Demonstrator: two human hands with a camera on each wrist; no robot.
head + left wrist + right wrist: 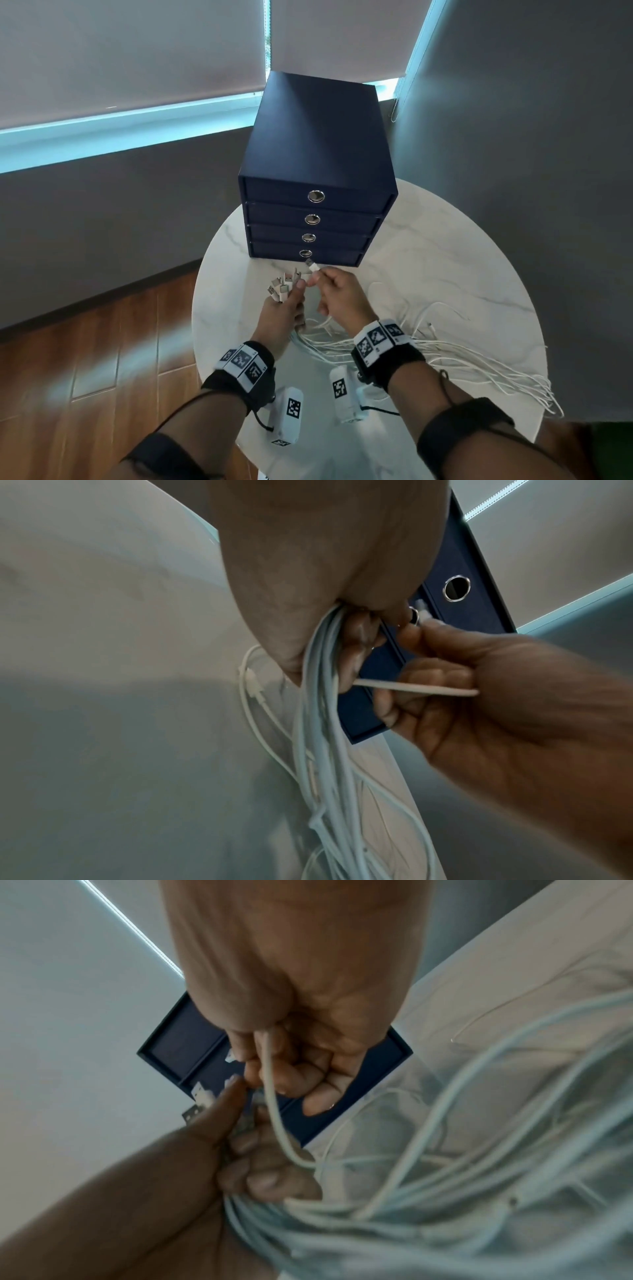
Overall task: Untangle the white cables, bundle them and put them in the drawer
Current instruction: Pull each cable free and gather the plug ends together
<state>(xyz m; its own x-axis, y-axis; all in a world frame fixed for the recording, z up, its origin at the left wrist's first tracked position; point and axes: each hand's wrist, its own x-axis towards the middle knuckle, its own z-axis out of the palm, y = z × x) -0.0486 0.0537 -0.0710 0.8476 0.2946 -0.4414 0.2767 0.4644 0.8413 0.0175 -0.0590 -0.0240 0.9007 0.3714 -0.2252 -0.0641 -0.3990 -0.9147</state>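
The left hand (281, 310) gripped a bunch of white cables (445, 356) in its curled fingers, their plugs (282, 286) fanned up above the fist, while the right hand (337, 294) pinched a single cable (416, 689) near its connector between thumb and forefinger, right beside the left thumb. Both hands hovered just in front of the navy drawer unit (318, 144), whose four drawers all stood closed, leaving only a narrow strip of the round marble table (462, 246) between knuckles and the lowest drawer (308, 255). The loose cable lengths trailed off to the right and hung over the table's near edge; more bare top lay to the right of the unit. Only the left wrist view showed the single cable running across the right palm; the right wrist view showed it drooping down into the bunch
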